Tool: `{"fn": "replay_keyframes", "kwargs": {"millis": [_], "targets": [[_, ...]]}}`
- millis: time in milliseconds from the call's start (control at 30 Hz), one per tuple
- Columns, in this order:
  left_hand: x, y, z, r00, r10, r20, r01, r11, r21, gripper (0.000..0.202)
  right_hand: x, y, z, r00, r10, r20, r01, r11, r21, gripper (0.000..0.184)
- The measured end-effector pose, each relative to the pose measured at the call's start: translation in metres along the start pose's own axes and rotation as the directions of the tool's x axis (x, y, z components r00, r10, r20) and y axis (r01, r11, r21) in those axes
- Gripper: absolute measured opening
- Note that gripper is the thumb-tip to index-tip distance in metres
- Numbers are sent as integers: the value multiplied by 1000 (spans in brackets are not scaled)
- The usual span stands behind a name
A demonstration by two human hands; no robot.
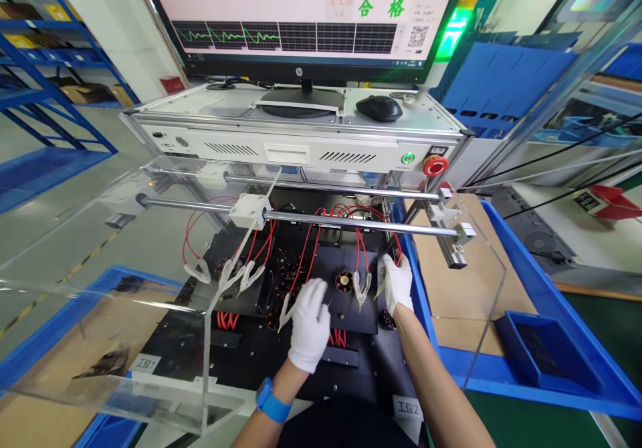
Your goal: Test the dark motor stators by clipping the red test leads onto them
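Observation:
Both my hands wear white gloves over a black test fixture (351, 314). My left hand (309, 321) rests on the fixture with its fingers curled around a clear alligator clip (285, 311) on a red wire. My right hand (398, 282) is closed on another clip (380, 286) at the fixture's right edge. A small motor with copper windings (344, 279) sits on the plate between my hands, and a free clip (362, 289) hangs beside it. Further clips (245, 277) on red wires hang to the left.
A clear acrylic guard (125, 341) is swung open at left and right. Two steel rails (351, 222) cross above the fixture. Behind stand a white tester box (295, 147) with a red stop button (435, 165), a mouse (378, 107) and a monitor (301, 13). Blue trays (546, 354) flank the fixture.

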State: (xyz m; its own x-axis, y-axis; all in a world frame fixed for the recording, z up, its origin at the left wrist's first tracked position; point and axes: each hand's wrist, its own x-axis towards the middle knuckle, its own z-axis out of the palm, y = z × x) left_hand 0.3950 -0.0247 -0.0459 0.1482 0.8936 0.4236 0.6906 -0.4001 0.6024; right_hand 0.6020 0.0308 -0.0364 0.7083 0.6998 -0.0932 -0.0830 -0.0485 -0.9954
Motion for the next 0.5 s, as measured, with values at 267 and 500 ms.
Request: {"fn": "replay_keyframes", "kwargs": {"millis": [267, 500], "targets": [[-11, -49, -13, 864, -425, 270, 377, 901, 213, 15, -47, -25, -4, 716, -570, 402, 697, 554, -455, 34], [18, -15, -26, 799, -496, 339, 583, 502, -639, 52, -71, -35, 10, 320, -351, 880, 942, 214, -257, 18]]}}
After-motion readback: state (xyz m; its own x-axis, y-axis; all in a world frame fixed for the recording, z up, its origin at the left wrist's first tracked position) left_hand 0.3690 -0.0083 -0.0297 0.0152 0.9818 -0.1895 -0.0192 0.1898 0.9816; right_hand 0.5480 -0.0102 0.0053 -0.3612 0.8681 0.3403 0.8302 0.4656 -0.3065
